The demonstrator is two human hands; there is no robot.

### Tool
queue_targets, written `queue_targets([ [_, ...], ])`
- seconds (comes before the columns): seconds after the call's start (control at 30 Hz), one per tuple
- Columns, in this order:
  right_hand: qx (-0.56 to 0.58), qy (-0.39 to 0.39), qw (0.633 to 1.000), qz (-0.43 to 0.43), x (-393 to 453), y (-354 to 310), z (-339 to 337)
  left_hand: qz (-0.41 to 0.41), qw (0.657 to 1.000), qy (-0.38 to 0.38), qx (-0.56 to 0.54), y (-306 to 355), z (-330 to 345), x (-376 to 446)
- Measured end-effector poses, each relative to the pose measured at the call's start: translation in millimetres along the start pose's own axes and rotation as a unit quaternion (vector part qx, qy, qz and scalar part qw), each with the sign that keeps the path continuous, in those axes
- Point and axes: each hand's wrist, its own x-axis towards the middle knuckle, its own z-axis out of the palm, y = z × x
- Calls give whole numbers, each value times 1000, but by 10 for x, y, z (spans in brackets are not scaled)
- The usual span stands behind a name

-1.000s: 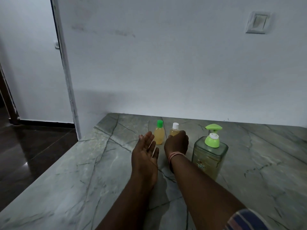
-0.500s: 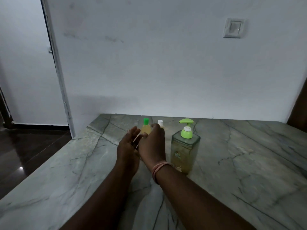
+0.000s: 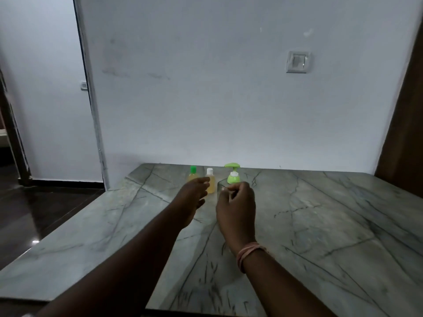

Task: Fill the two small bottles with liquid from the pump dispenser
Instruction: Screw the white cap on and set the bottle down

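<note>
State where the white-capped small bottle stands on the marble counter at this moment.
In the head view the white-capped bottle stands upright near the wall, between the green-capped bottle on its left and the pump dispenser on its right, just beyond the left hand.

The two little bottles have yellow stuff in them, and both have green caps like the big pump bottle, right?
Not quite. In the head view only the left little bottle has a green cap; the other little bottle has a white cap. Both hold yellow liquid, and the pump bottle top is green.

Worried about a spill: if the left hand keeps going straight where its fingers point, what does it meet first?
Probably the green-capped bottle, directly beyond the left hand; depth is unclear, so it may be touching already.
</note>
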Motion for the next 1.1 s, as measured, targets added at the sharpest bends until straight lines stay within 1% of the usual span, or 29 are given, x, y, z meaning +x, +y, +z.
queue_targets([
  [0.07,7,18,999,45,14,88,-96,-2,999,-8,31,-42,103,-61],
  [0.1,-2,12,998,70,30,131,-124,4,999,-21,34,-62,145,-89],
  [0.17,-22,-36,992,121,63,188,-156,14,998,-49,47,-89,222,-131],
  [0.23,-15,-98,985,142,82,205,-166,26,997,-51,57,-126,283,-138],
  [0.3,-6,-126,984,128,102,216,-157,44,998,-28,44,-170,321,-121],
  [0.4,-12,-119,987,109,171,262,-133,68,997,6,46,-254,334,8],
  [0.6,-30,-111,984,132,480,430,-2,82,993,41,76,-288,377,308],
  [0.77,-25,-110,990,89,843,549,143,116,989,59,69,-257,430,617],
  [0.97,2,-132,987,96,1267,693,381,117,984,93,100,-267,489,1122],
  [1.1,-1,-145,984,105,1413,828,516,115,978,110,137,-266,503,1284],
])
